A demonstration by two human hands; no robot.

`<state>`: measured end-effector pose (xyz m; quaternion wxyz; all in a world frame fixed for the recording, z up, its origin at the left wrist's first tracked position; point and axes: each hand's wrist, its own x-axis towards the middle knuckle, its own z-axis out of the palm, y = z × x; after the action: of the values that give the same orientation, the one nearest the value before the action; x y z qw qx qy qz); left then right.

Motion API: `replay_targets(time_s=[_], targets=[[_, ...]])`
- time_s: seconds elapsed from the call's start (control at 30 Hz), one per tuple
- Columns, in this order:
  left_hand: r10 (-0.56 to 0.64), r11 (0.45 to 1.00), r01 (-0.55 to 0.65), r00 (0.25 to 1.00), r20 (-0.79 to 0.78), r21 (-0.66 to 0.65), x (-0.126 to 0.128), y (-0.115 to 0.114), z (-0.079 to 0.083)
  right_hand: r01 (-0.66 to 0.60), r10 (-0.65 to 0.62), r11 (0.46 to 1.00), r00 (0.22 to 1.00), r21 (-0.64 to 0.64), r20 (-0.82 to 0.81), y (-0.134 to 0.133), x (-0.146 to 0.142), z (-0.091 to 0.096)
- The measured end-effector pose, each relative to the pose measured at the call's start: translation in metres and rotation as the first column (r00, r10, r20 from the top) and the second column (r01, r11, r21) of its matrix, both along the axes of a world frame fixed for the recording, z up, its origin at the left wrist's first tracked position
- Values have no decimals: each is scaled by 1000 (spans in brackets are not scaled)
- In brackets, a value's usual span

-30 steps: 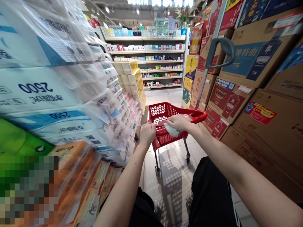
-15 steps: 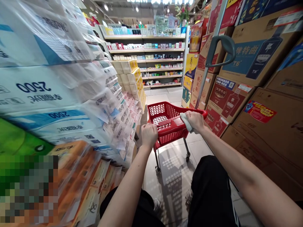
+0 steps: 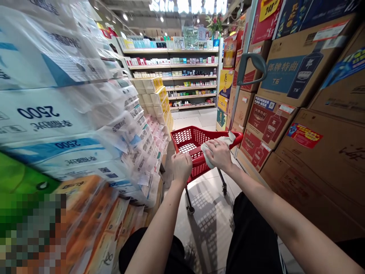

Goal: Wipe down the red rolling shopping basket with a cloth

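A red plastic shopping basket on wheels (image 3: pixel 191 137) stands on the tiled floor ahead of me. My left hand (image 3: pixel 181 166) is closed around the near left rim of the basket. My right hand (image 3: pixel 219 153) presses a white cloth (image 3: pixel 225 141) against the near rim, fingers curled over it. The basket's grey pull handle (image 3: pixel 251 68) rises on a pole at its right side. The basket looks empty through its mesh.
Wrapped packs of tissue paper (image 3: pixel 65 114) are stacked high on the left. Brown cartons (image 3: pixel 310 125) are piled along the right. A shelf unit with small boxed goods (image 3: pixel 173 76) closes the far end of the narrow aisle.
My right hand with the cloth slid left along the near rim from the right corner toward the middle. The left hand kept its grip.
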<state>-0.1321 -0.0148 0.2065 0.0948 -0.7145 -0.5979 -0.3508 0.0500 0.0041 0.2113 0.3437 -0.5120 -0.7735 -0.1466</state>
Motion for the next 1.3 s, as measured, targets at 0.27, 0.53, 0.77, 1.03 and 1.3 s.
replay_targets(time_s=[0.27, 0.53, 0.77, 1.03, 1.3], targets=[[-66, 998, 65, 992, -104, -7, 8, -7, 1, -18, 14, 984, 1000, -178, -25, 50, 66, 6], [-16, 1000, 15, 996, -93, -12, 9, -5, 3, 236, -220, 897, 972, -373, 86, 93, 92, 6], [47, 999, -48, 996, -72, -13, 4, 6, 2, 217, -223, 974, 968, -61, -114, 54, 46, -23], [-69, 996, 66, 996, -57, -55, -13, 11, 1, 59, -63, 995, 997, -84, -42, 58, 74, -14], [-88, 994, 87, 996, -13, -66, -14, 11, -1, 201, -151, 800, 979, -566, 134, 132, 104, 14]])
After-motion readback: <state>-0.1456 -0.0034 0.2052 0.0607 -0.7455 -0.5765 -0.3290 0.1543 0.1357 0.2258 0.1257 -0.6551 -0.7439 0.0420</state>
